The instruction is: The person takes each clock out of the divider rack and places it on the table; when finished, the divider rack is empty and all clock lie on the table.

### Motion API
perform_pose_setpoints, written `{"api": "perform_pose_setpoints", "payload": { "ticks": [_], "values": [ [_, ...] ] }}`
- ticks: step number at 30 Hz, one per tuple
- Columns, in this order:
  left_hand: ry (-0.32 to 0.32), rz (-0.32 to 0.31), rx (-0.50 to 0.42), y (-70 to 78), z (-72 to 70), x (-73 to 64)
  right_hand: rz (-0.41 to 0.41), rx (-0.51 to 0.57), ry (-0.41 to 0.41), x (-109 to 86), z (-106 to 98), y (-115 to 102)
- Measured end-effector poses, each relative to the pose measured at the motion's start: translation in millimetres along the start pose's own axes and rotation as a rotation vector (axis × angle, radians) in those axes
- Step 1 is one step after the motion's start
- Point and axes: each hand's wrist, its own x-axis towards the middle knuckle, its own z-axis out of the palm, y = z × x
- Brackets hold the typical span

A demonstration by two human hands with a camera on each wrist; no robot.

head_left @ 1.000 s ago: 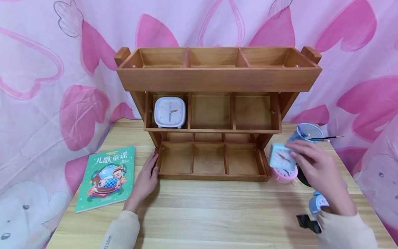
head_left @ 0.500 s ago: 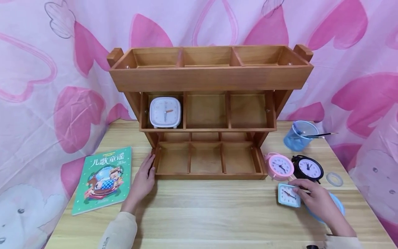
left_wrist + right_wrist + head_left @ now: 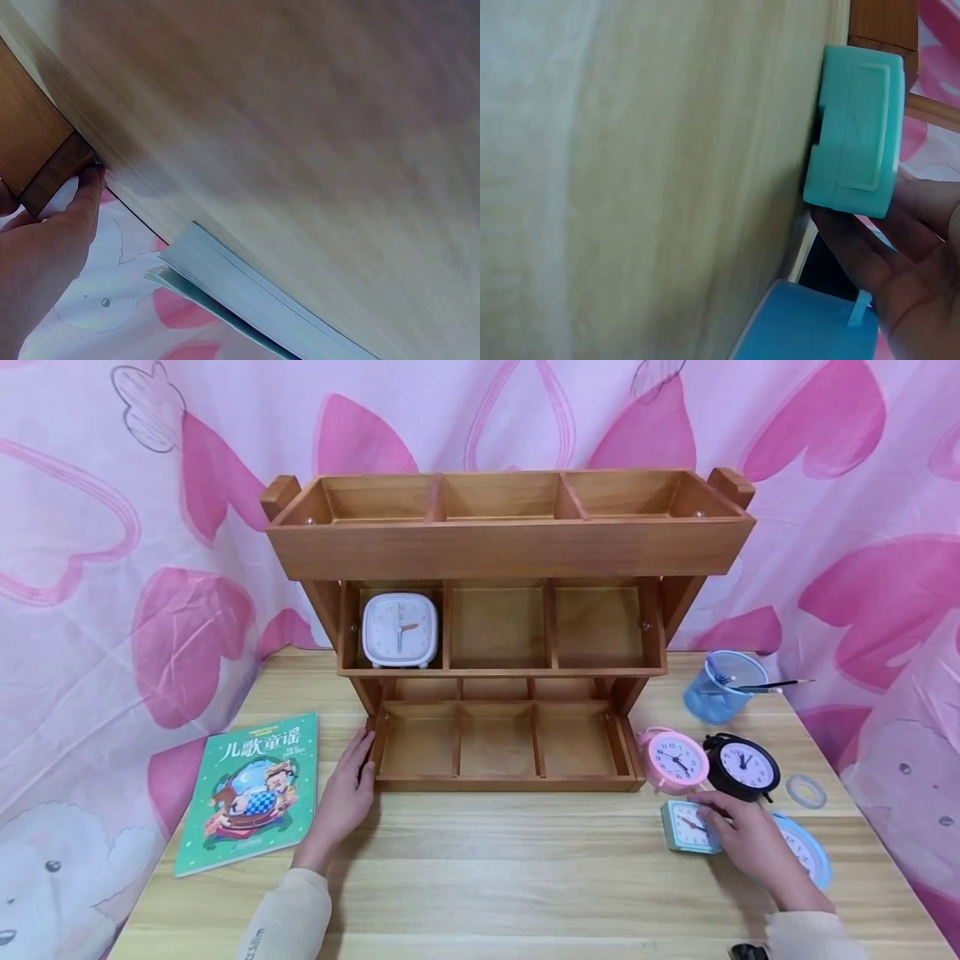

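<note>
My right hand [image 3: 738, 831] pinches a small square mint-green alarm clock [image 3: 687, 827] at its right side, face up, low at the table; the right wrist view shows the clock's plain mint side [image 3: 859, 127]. At the other end, my left hand [image 3: 348, 789] rests against the left side of a three-tier wooden shelf [image 3: 510, 785], fingers touching its bottom tier. A white rounded-square clock [image 3: 400, 630] stands in the middle tier's left compartment. Just behind my right hand are a pink alarm clock [image 3: 677, 762] and a black alarm clock [image 3: 744, 767].
A round blue clock [image 3: 804, 852] lies partly behind my right hand. Behind the clocks stands a blue mesh pen cup [image 3: 723, 685] with pens. A translucent ring [image 3: 806, 792] lies at the right, a green book [image 3: 251, 793] at the left. Pink curtain [image 3: 510, 410] surrounds the table.
My right hand has brought the mint clock down from in front of the pink clock to the table, then slightly left. The left hand stays at the shelf. The head view has shifted slightly.
</note>
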Motion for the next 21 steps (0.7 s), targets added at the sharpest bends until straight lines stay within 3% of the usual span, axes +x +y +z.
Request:
{"api": "perform_pose_setpoints", "payload": {
  "ticks": [4, 12, 16, 19, 21],
  "values": [
    [0.003, 0.0, 0.002, 0.3, 0.0, -0.2, -0.019, -0.034, 0.031, -0.3, 2, -1],
    [0.004, -0.002, -0.008, -0.2, 0.5, -0.4, 0.029, -0.049, 0.064, -1.7, -8, -18],
    [0.002, -0.006, -0.006, -0.1, 0.3, -0.2, -0.039, -0.06, 0.181, 1.4, -18, -43],
    [0.001, -0.006, -0.006, -0.3, 0.3, 0.0, -0.149, -0.044, 0.274, 5.2, -25, -68],
    [-0.003, -0.005, -0.005, -0.3, 0.4, 0.3, -0.202, -0.018, 0.288, 8.3, -29, -90]
  ]
}}
